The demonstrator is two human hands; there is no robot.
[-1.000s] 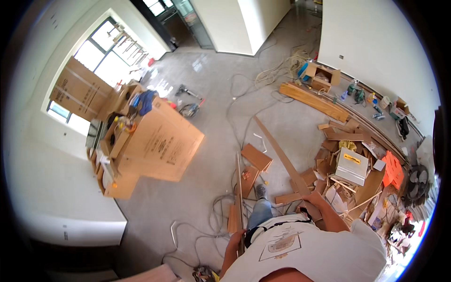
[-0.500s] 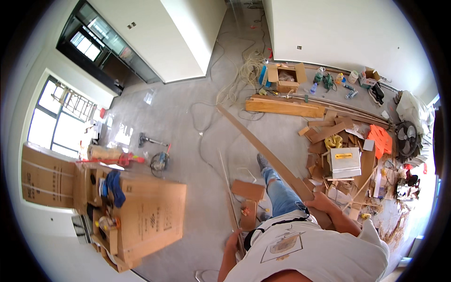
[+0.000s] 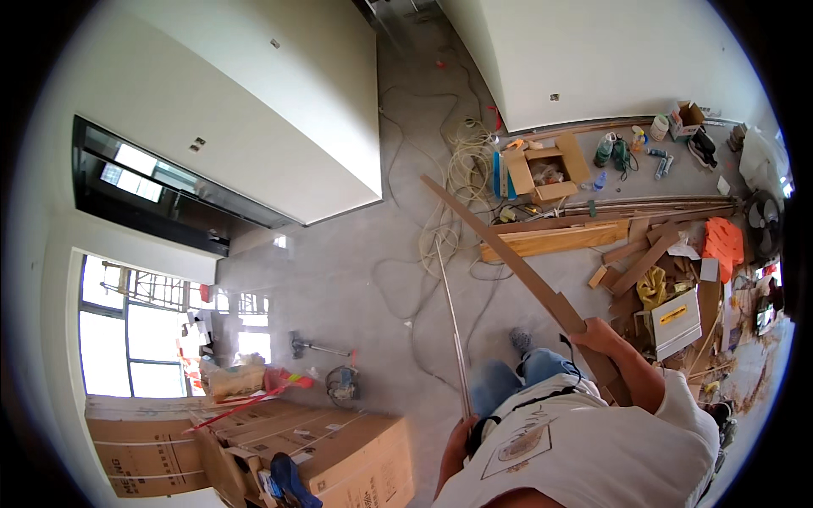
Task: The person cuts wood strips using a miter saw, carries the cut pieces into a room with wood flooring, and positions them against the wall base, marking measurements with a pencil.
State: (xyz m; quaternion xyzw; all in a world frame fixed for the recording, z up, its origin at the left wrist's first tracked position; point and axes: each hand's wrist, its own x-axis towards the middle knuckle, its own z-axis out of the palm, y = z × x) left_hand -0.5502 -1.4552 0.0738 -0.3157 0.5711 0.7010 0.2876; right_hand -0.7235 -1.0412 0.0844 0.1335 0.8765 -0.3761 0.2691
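My right hand is closed around a long brown board, with a shorter strip lying along it near my grip. The board slants away from my right side toward the coiled cable on the floor. Down at my left side, my left hand is wrapped around long, thin light-coloured strips. They point forward, their far ends also near the cable. Part of my left hand's fingers is hidden by the strips and my body.
Coiled cable spreads over the grey floor ahead. Yellowish planks, an open carton and a scrap heap with a pale box lie to the right. Large cartons and a corded power tool stand left.
My view has turned left and I have moved forward. The thin strips in my left hand now reach further ahead, raised from beside the reddish-brown pieces. Both hands keep their hold.
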